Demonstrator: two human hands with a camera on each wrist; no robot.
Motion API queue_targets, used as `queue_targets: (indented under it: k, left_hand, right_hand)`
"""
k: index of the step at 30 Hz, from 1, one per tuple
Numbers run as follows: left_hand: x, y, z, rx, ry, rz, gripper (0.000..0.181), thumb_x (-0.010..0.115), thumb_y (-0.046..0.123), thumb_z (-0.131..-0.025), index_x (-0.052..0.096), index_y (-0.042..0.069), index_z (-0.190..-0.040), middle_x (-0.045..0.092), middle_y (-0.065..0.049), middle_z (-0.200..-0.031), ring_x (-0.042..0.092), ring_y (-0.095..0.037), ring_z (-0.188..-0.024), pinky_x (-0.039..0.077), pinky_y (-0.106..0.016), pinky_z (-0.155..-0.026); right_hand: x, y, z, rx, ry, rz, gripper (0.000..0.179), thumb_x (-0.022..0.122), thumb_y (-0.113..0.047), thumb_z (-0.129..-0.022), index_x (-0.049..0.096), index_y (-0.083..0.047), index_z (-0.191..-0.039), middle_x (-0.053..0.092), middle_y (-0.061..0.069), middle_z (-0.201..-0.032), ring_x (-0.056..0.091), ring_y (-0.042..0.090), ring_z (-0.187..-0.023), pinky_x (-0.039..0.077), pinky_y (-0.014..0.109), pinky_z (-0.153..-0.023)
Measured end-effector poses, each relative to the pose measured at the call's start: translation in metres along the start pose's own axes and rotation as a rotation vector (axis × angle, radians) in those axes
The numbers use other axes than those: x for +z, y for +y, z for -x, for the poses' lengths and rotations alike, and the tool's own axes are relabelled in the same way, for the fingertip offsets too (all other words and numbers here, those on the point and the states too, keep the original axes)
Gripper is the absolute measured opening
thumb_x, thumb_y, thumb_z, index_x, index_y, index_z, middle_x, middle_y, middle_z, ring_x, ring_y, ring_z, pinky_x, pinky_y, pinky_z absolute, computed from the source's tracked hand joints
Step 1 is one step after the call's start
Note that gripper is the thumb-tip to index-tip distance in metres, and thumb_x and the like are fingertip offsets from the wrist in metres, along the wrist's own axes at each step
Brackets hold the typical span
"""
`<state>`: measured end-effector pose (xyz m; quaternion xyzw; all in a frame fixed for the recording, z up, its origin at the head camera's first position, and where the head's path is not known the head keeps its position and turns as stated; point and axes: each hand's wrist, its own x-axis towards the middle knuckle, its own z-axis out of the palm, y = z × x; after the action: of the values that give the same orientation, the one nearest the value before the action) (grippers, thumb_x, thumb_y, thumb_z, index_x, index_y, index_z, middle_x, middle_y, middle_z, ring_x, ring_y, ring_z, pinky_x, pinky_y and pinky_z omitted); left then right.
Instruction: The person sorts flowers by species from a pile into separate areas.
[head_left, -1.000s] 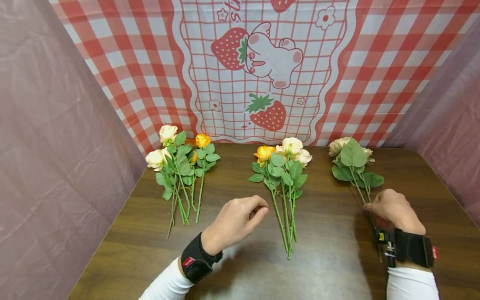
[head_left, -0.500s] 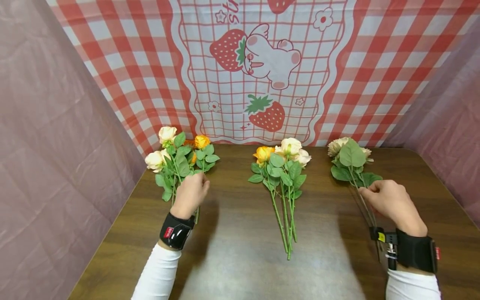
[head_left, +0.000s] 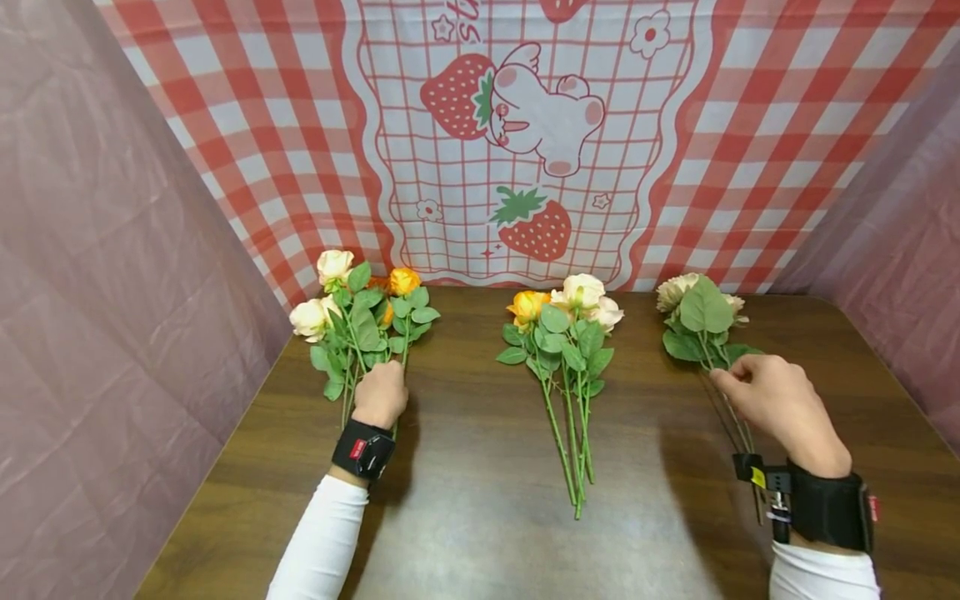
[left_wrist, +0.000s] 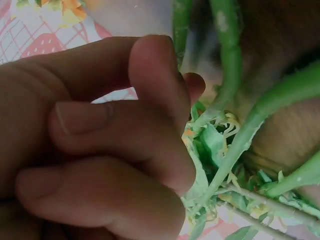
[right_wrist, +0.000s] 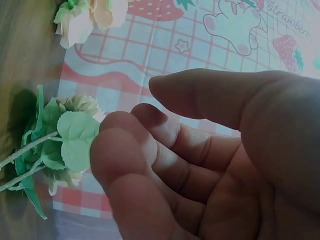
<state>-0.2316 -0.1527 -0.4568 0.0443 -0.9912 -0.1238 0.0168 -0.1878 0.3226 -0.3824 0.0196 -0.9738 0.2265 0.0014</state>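
My left hand (head_left: 382,393) is over the stems of the left bunch, cream roses (head_left: 335,267) and orange roses (head_left: 404,282) with green leaves. Its fingers are curled in the left wrist view, and a green stem (left_wrist: 181,30) runs in at the fingertips, seemingly pinched there; the contact is partly hidden. My right hand (head_left: 776,408) hovers beside the stems of cream many-petalled flowers (head_left: 677,292). In the right wrist view its thumb stands apart from its loosely bent fingers, with nothing between them; the flowers' leaf (right_wrist: 79,140) shows beyond the fingertips.
A third bunch of one orange rose (head_left: 528,307) and cream roses (head_left: 582,292) lies between my hands, stems toward me. The brown wooden table (head_left: 480,467) ends at a checked strawberry cloth (head_left: 525,158) hanging behind. Pinkish curtains (head_left: 105,283) stand at both sides.
My left hand has gone from the middle of the table to the left bunch's stems. The right hand has let go of the cream flowers' stems and shifted slightly up and left.
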Motion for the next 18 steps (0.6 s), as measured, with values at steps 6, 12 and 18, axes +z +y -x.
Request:
queue_targets:
  k: [6, 12, 18]
  left_hand:
    - [-0.0014, -0.0016, -0.0008, 0.008, -0.041, 0.047, 0.013, 0.059, -0.002, -0.083, 0.068, -0.008, -0.089, 0.069, -0.03, -0.091, 0.068, -0.043, -0.078, 0.054, -0.053, -0.058]
    - [-0.0049, -0.0007, 0.0003, 0.031, -0.052, 0.106, 0.007, 0.063, -0.001, -0.078, 0.06, -0.003, -0.072, 0.067, -0.026, -0.081, 0.066, -0.038, -0.07, 0.052, -0.051, -0.057]
    - [-0.009, 0.0027, 0.0036, 0.063, -0.058, 0.14, 0.015, 0.065, 0.001, -0.077, 0.056, 0.003, -0.065, 0.063, -0.018, -0.069, 0.059, -0.029, -0.059, 0.051, -0.046, -0.054]
  right_hand:
    - [0.0014, -0.003, -0.0009, 0.0, 0.004, -0.004, 0.041, 0.055, -0.036, -0.1, 0.062, -0.01, -0.069, 0.05, -0.001, -0.06, 0.045, 0.017, -0.055, 0.032, 0.032, -0.05]
    - [0.002, -0.005, -0.0005, 0.005, -0.026, -0.016, 0.041, 0.054, -0.036, -0.1, 0.065, -0.008, -0.072, 0.055, -0.001, -0.059, 0.048, 0.017, -0.055, 0.034, 0.032, -0.05]
    - [0.0019, -0.0072, 0.0002, -0.003, -0.031, -0.014, 0.042, 0.053, -0.037, -0.101, 0.065, -0.008, -0.073, 0.056, -0.001, -0.058, 0.049, 0.017, -0.054, 0.034, 0.032, -0.05]
